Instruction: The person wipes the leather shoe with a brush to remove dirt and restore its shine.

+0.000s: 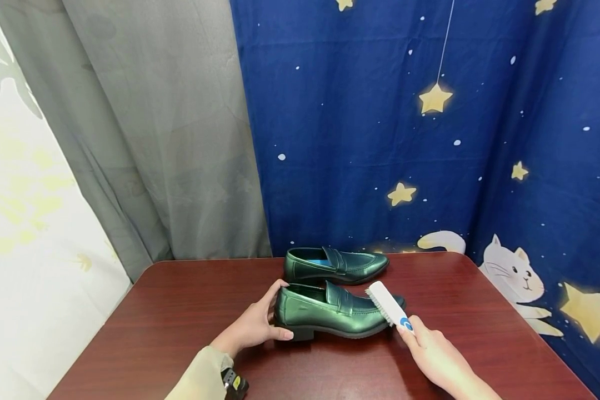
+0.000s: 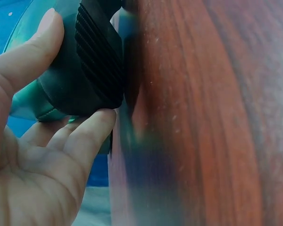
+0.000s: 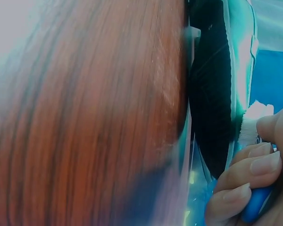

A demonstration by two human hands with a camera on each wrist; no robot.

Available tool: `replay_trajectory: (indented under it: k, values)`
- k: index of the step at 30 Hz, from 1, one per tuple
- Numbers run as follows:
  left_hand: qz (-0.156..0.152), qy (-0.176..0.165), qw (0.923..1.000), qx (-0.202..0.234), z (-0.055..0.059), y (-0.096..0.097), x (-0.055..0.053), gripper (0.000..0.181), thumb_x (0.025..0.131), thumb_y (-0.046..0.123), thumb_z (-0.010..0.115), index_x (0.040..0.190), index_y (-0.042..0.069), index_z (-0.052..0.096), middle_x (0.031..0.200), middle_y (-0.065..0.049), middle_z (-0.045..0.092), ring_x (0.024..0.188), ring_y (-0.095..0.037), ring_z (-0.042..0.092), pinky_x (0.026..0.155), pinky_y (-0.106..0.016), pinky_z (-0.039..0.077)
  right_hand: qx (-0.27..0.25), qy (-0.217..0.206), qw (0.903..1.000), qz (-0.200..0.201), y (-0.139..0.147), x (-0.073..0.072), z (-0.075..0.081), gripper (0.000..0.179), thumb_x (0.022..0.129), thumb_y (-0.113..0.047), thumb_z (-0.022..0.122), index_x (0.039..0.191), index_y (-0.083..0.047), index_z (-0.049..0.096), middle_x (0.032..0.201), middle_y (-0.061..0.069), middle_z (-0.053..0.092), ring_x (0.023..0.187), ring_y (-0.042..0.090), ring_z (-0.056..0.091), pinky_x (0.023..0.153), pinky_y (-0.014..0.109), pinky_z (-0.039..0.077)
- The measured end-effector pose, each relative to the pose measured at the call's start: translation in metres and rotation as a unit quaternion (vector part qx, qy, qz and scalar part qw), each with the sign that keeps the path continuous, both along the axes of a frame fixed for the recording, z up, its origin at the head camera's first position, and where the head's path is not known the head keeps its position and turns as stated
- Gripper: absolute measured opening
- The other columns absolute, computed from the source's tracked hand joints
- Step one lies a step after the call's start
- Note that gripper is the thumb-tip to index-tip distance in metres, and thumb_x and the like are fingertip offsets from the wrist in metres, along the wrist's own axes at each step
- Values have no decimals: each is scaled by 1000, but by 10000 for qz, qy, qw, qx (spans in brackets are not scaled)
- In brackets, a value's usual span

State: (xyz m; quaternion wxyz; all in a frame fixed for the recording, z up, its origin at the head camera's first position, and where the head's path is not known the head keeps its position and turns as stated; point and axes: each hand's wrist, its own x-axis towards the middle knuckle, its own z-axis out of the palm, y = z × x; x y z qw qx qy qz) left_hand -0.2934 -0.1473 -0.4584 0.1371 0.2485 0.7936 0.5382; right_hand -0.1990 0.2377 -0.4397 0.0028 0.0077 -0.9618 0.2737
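A dark green loafer (image 1: 312, 312) stands side-on on the table, its toe to the right. At its heel my left hand (image 1: 252, 329) grips the back of the shoe, thumb on the near side; the left wrist view shows the thumb and fingers (image 2: 87, 141) around the dark ridged heel (image 2: 98, 56). My right hand (image 1: 436, 354) holds a white-handled brush (image 1: 390, 303) with a blue mark. The brush's pale bristles (image 3: 250, 127) lie against the loafer's toe area. Behind it sits the matching loafer (image 1: 352, 265), pointing the same way, with a blue patch inside.
The reddish-brown wooden table (image 1: 195, 297) extends to both sides of the shoes. A grey curtain (image 1: 180, 139) and a blue star-patterned curtain (image 1: 350, 139) hang behind its back edge. A dark device (image 1: 235, 383) is strapped at the left wrist.
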Motion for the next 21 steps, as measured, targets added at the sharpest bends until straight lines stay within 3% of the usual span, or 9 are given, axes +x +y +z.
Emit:
replay_trajectory:
  k: [12,21]
  values:
    - [164,67,9998,-113,1,1,7,97,73,13,92,146,29,30,142,-11,53,130,-23,56,98,-27,52,161,-230,9996,-102,12,-2,2,28,105,-39,51,99,-12,47,68,3,45,64,18,46,61,34,37]
    - [217,440,9985,-259,3,5,13,93,68,9,94,138,19,33,127,-7,59,124,-21,60,94,-25,52,288,-153,9993,-179,18,-1,0,26,105,-36,51,98,-11,48,67,3,44,63,19,46,61,34,38]
